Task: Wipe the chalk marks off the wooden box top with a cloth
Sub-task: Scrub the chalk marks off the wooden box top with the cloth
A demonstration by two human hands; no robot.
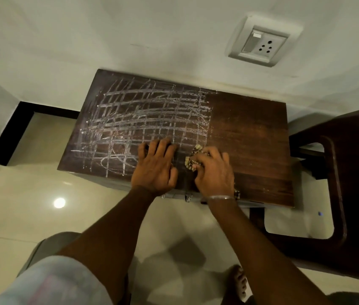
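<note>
Foot and floor: a bare foot [239,280] stood on the pale tiled floor [19,190], nearest the camera.
Right hand: the right hand [214,172], a thin bangle [221,197] at its wrist, lay near the front edge of the box, its fingers [220,156] curled down and clamped on the cloth.
Cloth: the patterned cloth [192,157] was bunched under the right hand, pressed to the wood just at the right border of the chalk.
Left hand: the left hand [155,166] rested flat just beside it, fingers [163,146] straight and apart, on the chalked wood.
Box top: the dark wooden box top [251,133] was bare on its right part.
Chalk marks: a dense white grid of chalk marks [141,115] covered the middle and left.
Chair: a dark wooden chair [354,172] stood just beside the box on the right.
Wall: a socket [260,41] sat on the white wall behind.
Step in hand: wiping, seemingly about a third done, working from the right.
Next move: probably firm strokes leftward into the grid, with the left hand lifted out of the cloth's path.
</note>
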